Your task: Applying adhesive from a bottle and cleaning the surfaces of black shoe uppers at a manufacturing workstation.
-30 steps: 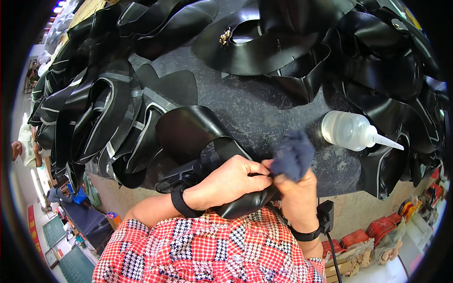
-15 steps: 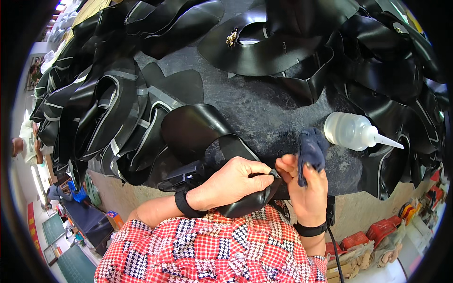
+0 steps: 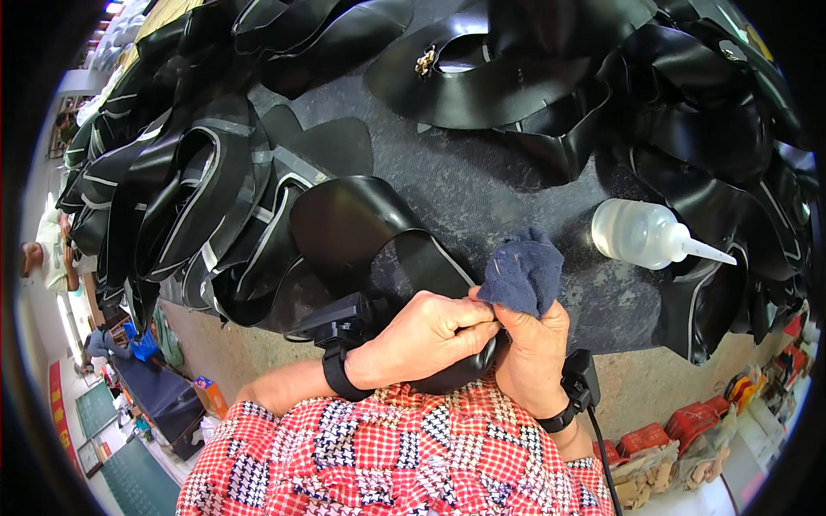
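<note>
A glossy black leather shoe upper (image 3: 348, 211) lies at the table's front edge, its near end drawn against my body. My left hand (image 3: 434, 337) is closed, thumb and forefinger pinching this near end. Against those fingertips presses my right hand (image 3: 531, 354), also closed, with a bunched dark blue cloth (image 3: 523, 273) held between thumb and fingers. The cloth stands up above the thumb. Exactly where it meets the leather is hidden by my fingers.
Right of the cloth, a translucent squeeze bottle (image 3: 637, 234) with a pointed nozzle lies on its side on the dark table (image 3: 465, 202). Heaped black uppers with pale edge strips (image 3: 198, 198) cover the left. More black pieces (image 3: 705, 129) lie far and right. Red bundles (image 3: 645, 439) sit beyond the right edge.
My right hand has moved left and closed in on my left fingertips, bringing the cloth with it. Its fingers were more spread before. My left hand has barely moved.
</note>
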